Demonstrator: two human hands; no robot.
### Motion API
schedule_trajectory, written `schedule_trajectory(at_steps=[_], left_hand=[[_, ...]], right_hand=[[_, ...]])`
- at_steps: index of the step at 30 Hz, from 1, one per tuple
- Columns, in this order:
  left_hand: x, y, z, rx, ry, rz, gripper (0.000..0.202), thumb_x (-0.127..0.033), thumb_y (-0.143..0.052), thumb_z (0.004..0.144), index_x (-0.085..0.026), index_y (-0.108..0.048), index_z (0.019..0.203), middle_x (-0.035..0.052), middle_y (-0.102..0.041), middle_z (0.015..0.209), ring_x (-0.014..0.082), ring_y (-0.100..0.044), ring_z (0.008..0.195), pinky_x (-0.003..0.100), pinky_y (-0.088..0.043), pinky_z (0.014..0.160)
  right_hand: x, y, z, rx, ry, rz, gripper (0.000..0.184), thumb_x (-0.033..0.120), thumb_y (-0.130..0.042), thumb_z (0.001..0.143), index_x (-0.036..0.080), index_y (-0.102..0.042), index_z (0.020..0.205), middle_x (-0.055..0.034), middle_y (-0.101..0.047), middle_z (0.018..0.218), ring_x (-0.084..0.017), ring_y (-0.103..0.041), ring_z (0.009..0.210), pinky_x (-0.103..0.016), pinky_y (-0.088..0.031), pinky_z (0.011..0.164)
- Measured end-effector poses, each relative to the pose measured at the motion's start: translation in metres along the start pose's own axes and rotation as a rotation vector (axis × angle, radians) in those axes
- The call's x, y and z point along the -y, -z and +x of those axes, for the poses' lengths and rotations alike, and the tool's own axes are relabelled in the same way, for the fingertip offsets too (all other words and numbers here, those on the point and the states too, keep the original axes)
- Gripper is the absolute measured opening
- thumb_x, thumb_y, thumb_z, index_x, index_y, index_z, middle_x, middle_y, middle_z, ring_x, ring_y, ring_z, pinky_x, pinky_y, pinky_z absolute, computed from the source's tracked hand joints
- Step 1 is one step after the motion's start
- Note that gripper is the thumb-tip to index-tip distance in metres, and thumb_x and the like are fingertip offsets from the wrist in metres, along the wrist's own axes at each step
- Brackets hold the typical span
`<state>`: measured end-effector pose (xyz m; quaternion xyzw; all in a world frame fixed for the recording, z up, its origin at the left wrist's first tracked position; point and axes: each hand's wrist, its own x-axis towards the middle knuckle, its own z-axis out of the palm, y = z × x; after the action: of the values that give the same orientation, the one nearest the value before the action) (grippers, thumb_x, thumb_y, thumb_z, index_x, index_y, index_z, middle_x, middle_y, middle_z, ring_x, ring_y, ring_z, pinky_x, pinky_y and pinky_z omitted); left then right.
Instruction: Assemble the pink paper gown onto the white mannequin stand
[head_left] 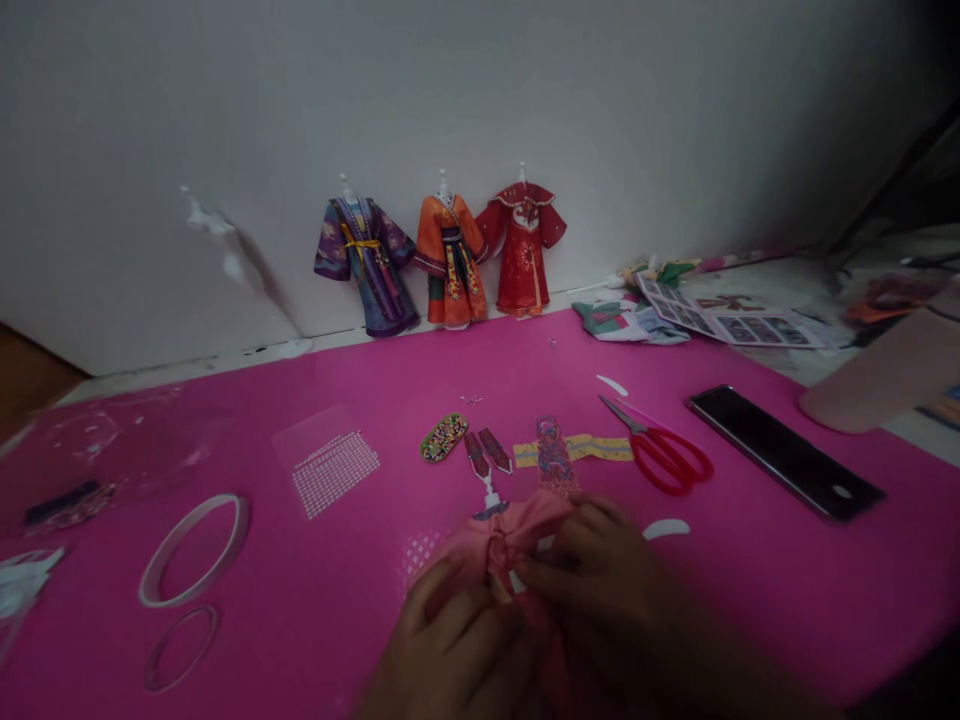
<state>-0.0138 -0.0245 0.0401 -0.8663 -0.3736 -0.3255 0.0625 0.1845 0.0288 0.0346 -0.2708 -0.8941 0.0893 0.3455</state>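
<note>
The left hand (454,635) and right hand (600,565) pinch a pink doll garment (536,515) between them, on a small white mannequin (491,492). Red-handled scissors (642,437) and a smartphone (780,450) lie beyond the right hand

No words, brand or number can be read anywhere in view. The folded leaflet (757,328) at the back right of the desk (300,640) carries rows of small dark printed panels, but any lettering on it is too small and dim to make out. The yellow strip (606,448) near the scissors (671,462) bears faint grey marks along its length, which are too blurred to tell as figures or as pattern.
</note>
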Motion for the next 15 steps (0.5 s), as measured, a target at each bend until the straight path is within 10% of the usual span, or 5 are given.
schedule_trajectory(at_steps=[15], left_hand=[[0.0006,-0.0020,0.0012,-0.036,-0.003,-0.030,0.029,-0.030,-0.045,0.100,-0.024,-0.071,0.089,-0.0088,-0.072,0.075,0.0123,-0.059,0.080,0.031,-0.018,0.116]], right_hand=[[-0.0031,0.0002,-0.0017,-0.021,-0.008,0.025,0.018,0.020,-0.053,0.095,0.027,-0.068,0.102,0.0014,-0.065,0.088,-0.016,-0.057,0.089,-0.035,-0.040,0.088]])
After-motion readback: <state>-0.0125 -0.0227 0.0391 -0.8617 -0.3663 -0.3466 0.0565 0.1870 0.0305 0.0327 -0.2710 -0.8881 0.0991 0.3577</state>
